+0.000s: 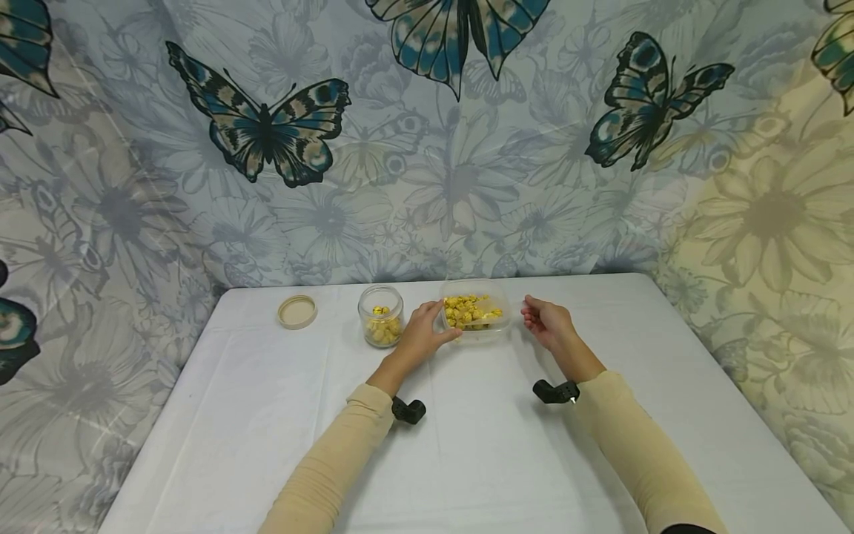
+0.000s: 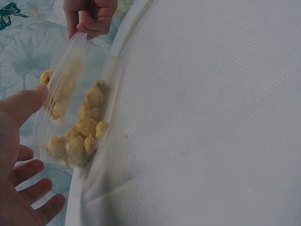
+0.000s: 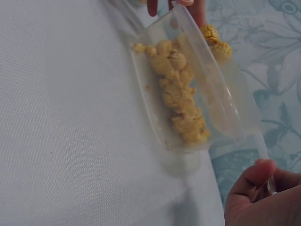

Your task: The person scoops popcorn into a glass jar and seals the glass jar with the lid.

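A clear plastic container (image 1: 475, 332) of yellow popcorn (image 3: 176, 94) sits near the back of the table. My left hand (image 1: 423, 330) is at its left end, thumb against the rim and fingers loosely spread in the left wrist view. At the opposite end, my right hand (image 1: 550, 326) pinches a thin clear plastic strip (image 3: 261, 147) with thumb and curled fingers; whether it belongs to the container or a lid I cannot tell. Just left of my left hand stands an uncapped glass jar (image 1: 382, 319), partly filled with popcorn.
A round, pale gold-coloured jar lid (image 1: 296, 312) lies on the table left of the jar. White cloth covers the table (image 1: 467, 460). Close behind its back edge hangs a butterfly-patterned backdrop (image 1: 460, 185).
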Motion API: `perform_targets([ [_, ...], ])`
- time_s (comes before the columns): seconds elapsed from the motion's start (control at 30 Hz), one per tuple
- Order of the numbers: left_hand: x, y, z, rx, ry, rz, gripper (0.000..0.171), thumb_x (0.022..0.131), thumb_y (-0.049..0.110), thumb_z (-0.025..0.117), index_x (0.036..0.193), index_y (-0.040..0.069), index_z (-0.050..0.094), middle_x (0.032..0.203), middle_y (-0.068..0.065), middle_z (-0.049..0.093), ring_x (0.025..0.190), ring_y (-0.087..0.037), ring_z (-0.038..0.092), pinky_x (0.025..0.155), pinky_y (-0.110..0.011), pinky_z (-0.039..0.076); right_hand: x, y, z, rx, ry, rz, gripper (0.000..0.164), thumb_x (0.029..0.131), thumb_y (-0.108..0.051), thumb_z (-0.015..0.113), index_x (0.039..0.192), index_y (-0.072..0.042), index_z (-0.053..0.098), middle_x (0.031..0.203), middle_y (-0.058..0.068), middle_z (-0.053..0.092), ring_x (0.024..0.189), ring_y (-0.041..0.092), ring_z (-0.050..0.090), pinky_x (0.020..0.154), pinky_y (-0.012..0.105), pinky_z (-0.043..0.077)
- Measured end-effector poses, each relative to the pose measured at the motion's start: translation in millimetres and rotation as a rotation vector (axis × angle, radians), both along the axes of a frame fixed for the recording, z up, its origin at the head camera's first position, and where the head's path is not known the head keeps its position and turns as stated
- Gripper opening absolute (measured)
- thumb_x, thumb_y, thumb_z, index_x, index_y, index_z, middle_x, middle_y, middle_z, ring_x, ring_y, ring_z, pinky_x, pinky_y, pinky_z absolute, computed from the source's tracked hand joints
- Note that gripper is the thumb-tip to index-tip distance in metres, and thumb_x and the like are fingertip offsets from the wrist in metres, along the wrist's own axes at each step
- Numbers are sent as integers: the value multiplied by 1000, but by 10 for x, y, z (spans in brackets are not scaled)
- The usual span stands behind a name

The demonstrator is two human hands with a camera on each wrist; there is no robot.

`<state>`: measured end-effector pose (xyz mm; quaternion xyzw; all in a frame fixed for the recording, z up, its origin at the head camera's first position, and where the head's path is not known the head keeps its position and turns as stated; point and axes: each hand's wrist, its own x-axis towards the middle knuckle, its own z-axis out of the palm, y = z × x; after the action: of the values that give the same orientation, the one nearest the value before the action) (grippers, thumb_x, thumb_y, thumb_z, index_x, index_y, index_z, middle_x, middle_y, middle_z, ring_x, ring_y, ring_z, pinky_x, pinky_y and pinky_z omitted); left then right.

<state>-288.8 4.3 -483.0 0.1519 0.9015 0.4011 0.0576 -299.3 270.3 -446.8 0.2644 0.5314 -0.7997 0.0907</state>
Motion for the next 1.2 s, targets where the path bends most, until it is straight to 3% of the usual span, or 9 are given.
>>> perform_targets([
  [1.2,-17,-20,38,-11,30,-19,75,90,39,69,150,8,37,151,-13,40,141,-33,36,114,-49,35,-35,-72,144,3,22,-33,13,99,-19,57,94,-8,61,64,-1,61,59,7,51,53,16,47],
])
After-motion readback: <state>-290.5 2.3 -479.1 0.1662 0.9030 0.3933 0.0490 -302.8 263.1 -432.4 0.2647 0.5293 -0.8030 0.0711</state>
